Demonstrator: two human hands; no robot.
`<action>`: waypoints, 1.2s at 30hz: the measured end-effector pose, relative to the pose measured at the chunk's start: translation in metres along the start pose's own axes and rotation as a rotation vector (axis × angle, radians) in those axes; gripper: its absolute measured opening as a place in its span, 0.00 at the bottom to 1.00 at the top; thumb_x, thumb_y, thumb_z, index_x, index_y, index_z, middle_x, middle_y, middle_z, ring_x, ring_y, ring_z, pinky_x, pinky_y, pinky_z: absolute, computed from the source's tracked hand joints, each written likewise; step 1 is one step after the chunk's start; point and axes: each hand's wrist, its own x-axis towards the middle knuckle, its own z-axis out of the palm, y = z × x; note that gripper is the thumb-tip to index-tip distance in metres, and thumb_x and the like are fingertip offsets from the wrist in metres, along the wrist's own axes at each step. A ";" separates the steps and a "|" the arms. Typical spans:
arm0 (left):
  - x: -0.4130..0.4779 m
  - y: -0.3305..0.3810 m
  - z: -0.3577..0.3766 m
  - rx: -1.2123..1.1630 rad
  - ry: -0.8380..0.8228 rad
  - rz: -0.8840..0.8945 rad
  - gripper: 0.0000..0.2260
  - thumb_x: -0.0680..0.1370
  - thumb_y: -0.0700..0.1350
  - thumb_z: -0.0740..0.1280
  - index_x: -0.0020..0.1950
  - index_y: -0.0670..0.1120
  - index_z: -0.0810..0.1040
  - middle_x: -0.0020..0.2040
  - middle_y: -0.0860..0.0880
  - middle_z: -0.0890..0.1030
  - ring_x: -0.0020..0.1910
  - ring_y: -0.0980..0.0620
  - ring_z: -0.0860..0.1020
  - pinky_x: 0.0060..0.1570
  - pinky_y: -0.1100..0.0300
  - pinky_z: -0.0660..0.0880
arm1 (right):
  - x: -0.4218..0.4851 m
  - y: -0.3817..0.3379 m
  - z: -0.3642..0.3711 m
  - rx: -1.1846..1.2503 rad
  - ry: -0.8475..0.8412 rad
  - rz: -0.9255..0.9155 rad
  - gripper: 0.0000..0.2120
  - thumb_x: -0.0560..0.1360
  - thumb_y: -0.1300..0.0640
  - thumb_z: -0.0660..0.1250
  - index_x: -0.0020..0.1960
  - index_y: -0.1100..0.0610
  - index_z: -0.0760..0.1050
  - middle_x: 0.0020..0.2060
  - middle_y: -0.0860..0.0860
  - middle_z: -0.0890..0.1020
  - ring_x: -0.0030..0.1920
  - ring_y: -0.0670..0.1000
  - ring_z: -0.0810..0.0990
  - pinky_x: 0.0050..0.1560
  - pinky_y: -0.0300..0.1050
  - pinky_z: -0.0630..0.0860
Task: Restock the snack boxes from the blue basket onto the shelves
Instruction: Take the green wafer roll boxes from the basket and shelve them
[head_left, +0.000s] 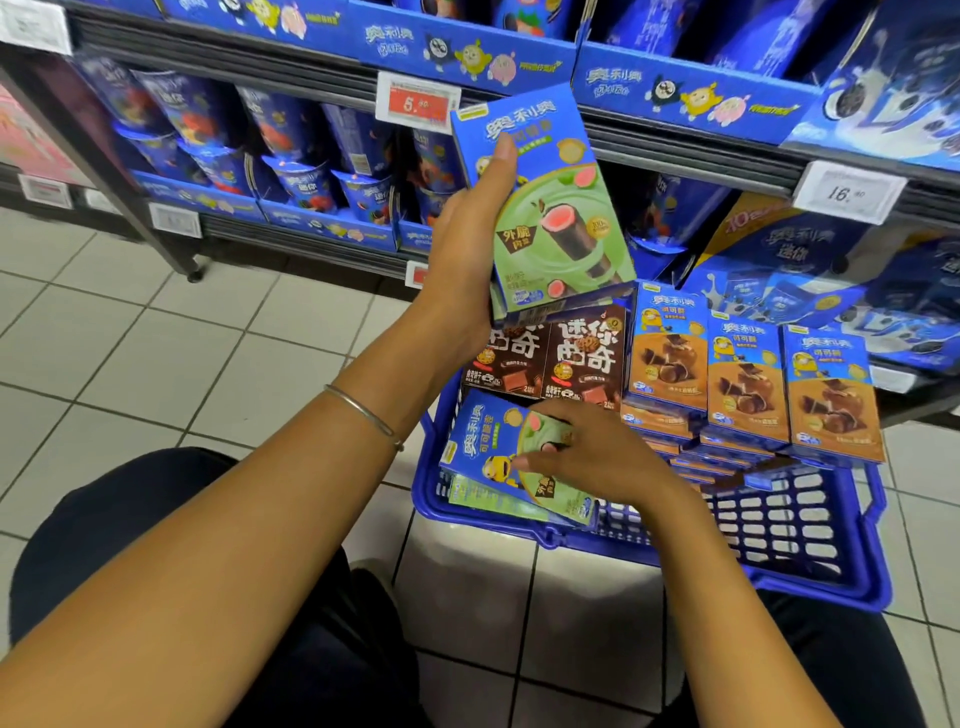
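Shelves (675, 140) of blue snack packs fill the wall ahead of us. The basket (810, 587) sits on the floor (156, 338) right below them, we judge so that each box needs only a short lift. Inside it, brown boxes (748, 384) stand in stacked rows at the far right, with dark boxes (550, 358) beside them, all faces toward us, which keeps the kinds sorted and easy to read. Our left hand (467, 244) is raised between basket and shelves, gripping a green box (550, 208) by its left edge. A further edge beneath suggests more than one box in that grip, likely gathered to shelve together. A second green box (483, 447) leans tilted in the basket's near left corner. Our right hand (587, 457) lies on it, fingers spread over its face; whether they have closed on it we cannot tell. The two hands are well apart.
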 end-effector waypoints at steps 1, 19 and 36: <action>0.000 0.000 0.001 0.001 -0.011 -0.001 0.24 0.86 0.57 0.64 0.74 0.40 0.76 0.66 0.36 0.83 0.65 0.33 0.82 0.68 0.32 0.76 | -0.001 0.003 0.000 0.023 0.038 -0.005 0.17 0.69 0.42 0.79 0.53 0.44 0.78 0.45 0.41 0.82 0.46 0.47 0.81 0.47 0.47 0.78; -0.002 -0.003 0.003 0.273 0.071 0.141 0.29 0.80 0.62 0.70 0.73 0.44 0.76 0.67 0.44 0.83 0.65 0.42 0.83 0.68 0.40 0.78 | -0.028 -0.023 -0.090 1.192 0.841 -0.011 0.13 0.79 0.51 0.70 0.36 0.52 0.81 0.33 0.46 0.83 0.34 0.47 0.82 0.28 0.37 0.73; -0.008 -0.023 0.010 0.511 0.101 0.016 0.41 0.79 0.74 0.58 0.57 0.33 0.80 0.49 0.37 0.86 0.49 0.41 0.87 0.56 0.46 0.84 | -0.003 -0.070 -0.058 1.113 0.639 -0.127 0.11 0.84 0.50 0.62 0.61 0.55 0.74 0.49 0.53 0.81 0.48 0.53 0.81 0.32 0.40 0.76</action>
